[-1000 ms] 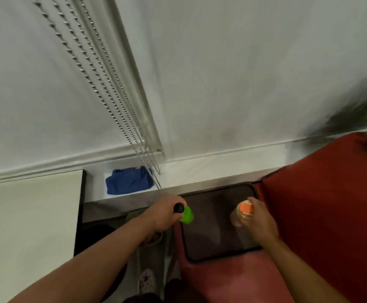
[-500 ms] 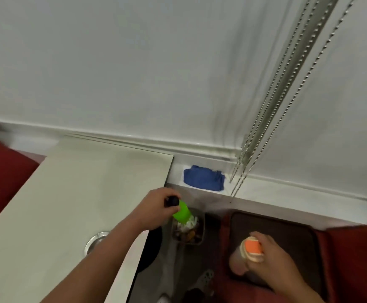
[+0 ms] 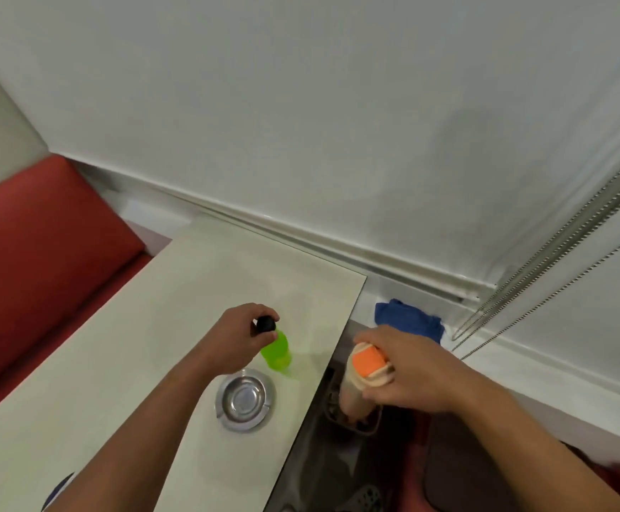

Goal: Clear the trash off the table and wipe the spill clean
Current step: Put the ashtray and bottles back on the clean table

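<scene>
From the head camera, I have my left hand (image 3: 240, 336) pinching the black cap of a green bottle (image 3: 277, 351), fingers curled round the neck so the body hangs down over the pale table (image 3: 123, 364), just past a round metal ashtray (image 3: 244, 399). Gripping by the cap looks like a carrying hold, chosen, I'd judge, to lift the bottle off the table as trash. I can't tell whether its base touches the tabletop or hangs just above it.

My right hand (image 3: 408, 371) is wrapped round the top of a beige bottle with an orange cap (image 3: 367, 365), holding it off the table's right edge, directly above a small dark bin (image 3: 369, 424) on the floor. That placement reads to me as lining it up for a drop.

A blue cloth (image 3: 408, 323) lies bunched on the white ledge beyond the table's far right corner, just behind my right hand and partly covered by it; I'd take it as the wiping rag, not yet picked up.

Hard to make out:
- The bin's contents are mostly hidden under the beige bottle and my hand.
- I see no clear spill on the table; glare could be masking it.
- A dark blue shape (image 3: 59, 487) at the bottom left edge is cut off, and I can't say what it is.
- Red seating (image 3: 35, 253) on the far left is only partly in frame.
</scene>
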